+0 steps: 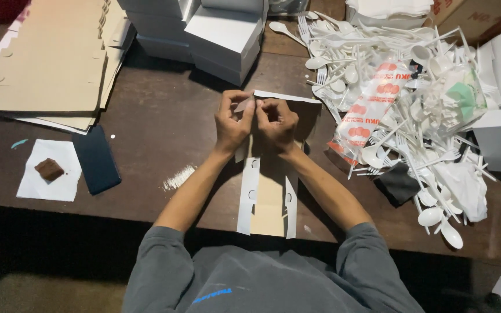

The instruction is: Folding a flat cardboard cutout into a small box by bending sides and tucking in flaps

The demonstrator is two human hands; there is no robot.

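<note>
Cardboard box blank [268, 200] gripped by both hands at table centre.

L to R: flat cardboard stack [53, 58], brown piece on white paper [49, 170], dark phone [95, 160] laid on table [163, 127]. Left hand [231, 120] & right hand [276, 123] closed, fingers pinched on blank's top flap, knuckles nearly touching. White boxes [204, 29] stacked behind; white plastic cutlery pile [401, 116] heaped at right.

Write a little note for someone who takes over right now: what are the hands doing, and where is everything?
Left hand and right hand: both pinch the far end of a flat cardboard box blank lying on the table.
Done: finished white boxes stacked at the far side.
Left: this blank is only partly folded; a pile of flat blanks waits far left.
Nearby: plastic spoons and forks heaped right, a dark phone left.
</note>
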